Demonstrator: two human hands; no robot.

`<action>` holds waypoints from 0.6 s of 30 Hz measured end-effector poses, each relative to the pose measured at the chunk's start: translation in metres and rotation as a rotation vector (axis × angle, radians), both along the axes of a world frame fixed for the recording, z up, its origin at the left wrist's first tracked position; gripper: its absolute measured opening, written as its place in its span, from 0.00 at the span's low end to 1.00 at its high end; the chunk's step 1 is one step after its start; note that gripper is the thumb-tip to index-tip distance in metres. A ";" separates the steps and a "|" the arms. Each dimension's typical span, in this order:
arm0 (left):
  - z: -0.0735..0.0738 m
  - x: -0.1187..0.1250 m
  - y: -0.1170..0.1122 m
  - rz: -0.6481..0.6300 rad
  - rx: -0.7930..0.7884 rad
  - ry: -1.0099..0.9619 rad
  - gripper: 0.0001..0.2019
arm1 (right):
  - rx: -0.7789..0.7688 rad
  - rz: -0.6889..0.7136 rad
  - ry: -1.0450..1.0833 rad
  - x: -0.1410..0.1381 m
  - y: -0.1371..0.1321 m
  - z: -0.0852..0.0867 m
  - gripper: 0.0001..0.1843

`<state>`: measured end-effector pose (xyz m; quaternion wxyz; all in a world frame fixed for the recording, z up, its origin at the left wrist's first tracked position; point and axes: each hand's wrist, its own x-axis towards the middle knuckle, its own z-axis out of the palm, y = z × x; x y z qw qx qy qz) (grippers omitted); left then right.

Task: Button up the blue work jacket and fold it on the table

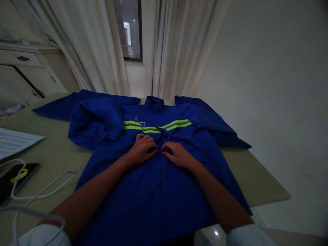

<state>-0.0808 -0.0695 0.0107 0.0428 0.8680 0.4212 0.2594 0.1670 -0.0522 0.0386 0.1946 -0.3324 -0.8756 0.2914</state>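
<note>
A blue work jacket (153,191) with yellow-green and grey reflective stripes across the chest lies flat, front up, on a table (253,177). Its collar points away from me and its sleeves spread to both sides. My left hand (142,149) and my right hand (176,153) meet at the jacket's front placket, just below the stripes. Both hands have their fingers curled and pinched on the fabric at the centre seam. What sits between the fingertips is too small and dark to make out.
A sheet of paper (15,141), a dark phone (15,179) and a white cable (43,191) lie on the table at the left. Cream curtains (174,48) and a dark window (129,29) stand behind, a white cabinet (23,71) at far left, a wall at right.
</note>
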 end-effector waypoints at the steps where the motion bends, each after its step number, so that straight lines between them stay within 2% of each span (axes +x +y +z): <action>1: 0.002 0.000 -0.001 -0.003 0.009 0.002 0.04 | -0.038 0.004 0.004 0.003 0.002 0.001 0.09; 4: 0.005 0.002 -0.004 -0.012 0.062 -0.001 0.04 | -0.138 0.033 0.007 0.010 0.006 0.003 0.12; 6: 0.006 0.002 -0.005 -0.021 0.110 0.001 0.04 | -0.153 0.015 -0.006 0.009 0.005 0.004 0.14; 9: 0.004 0.002 -0.005 -0.057 0.184 0.018 0.05 | -0.048 -0.097 -0.050 -0.001 -0.002 0.006 0.06; 12: 0.002 0.001 -0.006 -0.095 0.246 0.017 0.07 | 0.099 -0.208 -0.114 -0.016 -0.011 0.004 0.11; 18: 0.003 0.001 -0.008 -0.081 0.249 0.026 0.08 | 0.183 -0.227 -0.214 -0.023 -0.019 0.004 0.03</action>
